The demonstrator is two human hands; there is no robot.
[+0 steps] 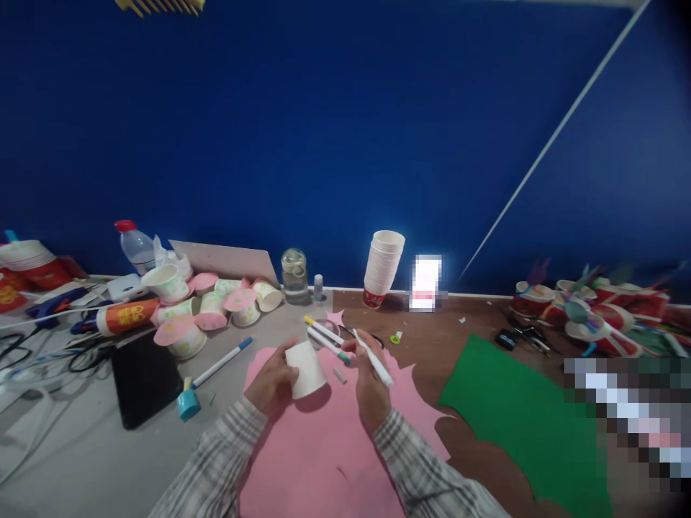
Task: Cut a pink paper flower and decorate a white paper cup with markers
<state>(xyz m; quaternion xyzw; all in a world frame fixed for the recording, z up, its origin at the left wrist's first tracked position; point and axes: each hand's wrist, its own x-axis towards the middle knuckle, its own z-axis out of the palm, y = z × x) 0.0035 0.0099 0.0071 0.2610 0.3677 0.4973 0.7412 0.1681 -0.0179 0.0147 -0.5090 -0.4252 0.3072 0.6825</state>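
Note:
My left hand (273,381) is wrapped round a white paper cup (306,368), held upside down over a pink paper sheet (324,446). My right hand (370,381) is closed on several white marker pens (345,345): one points down to the right, two stick out to the left toward the cup, one with a yellow cap, one with a green tip. Both sleeves are plaid.
A blue-capped marker (219,365) and a teal glue bottle (188,404) lie left of the pink sheet, beside a black tablet (143,378). Decorated cups (216,306), a stack of cups (383,266), a glass jar (294,275) and a green sheet (518,410) surround the work area.

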